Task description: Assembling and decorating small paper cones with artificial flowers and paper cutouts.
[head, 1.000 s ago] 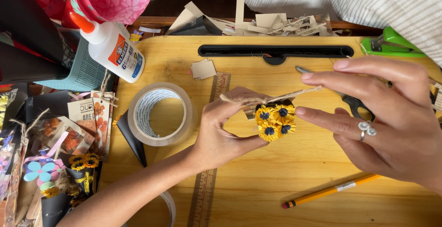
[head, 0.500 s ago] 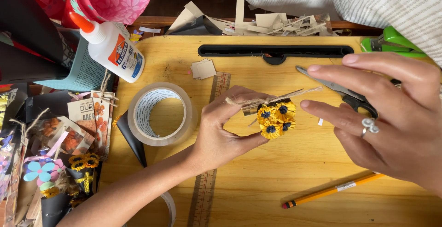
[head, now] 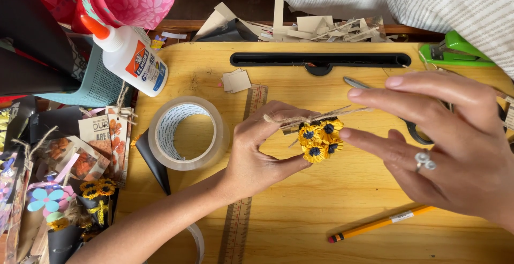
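1. Head view: my left hand [head: 259, 151] fingers pinch the small bunch of yellow paper flowers with dark centres [head: 320, 140] above the wooden worktop [head: 342, 200].
2. My right hand [head: 444, 141] hovers just right of it, fingers spread, holding nothing.

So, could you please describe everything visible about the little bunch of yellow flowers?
The bunch of flowers is a small cluster of yellow paper-looking blooms with dark centres, tied with pale twine trailing left. The left hand pinches it above the wooden board; the right hand has a fingertip beside it.
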